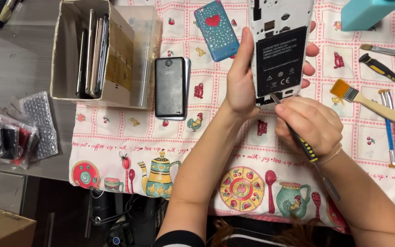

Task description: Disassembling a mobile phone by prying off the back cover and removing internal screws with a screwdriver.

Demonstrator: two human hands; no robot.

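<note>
In the head view, the right hand [308,126] lies nearest, its grip closed around a black-and-yellow pry tool [305,147] whose tip touches the lower edge of the opened white phone [280,45]. The left hand [242,77] clasps that phone's side; a black battery label fills its back. On the bench, a cardboard box [115,50] holds upright phones, beside a black phone [170,87].
</note>
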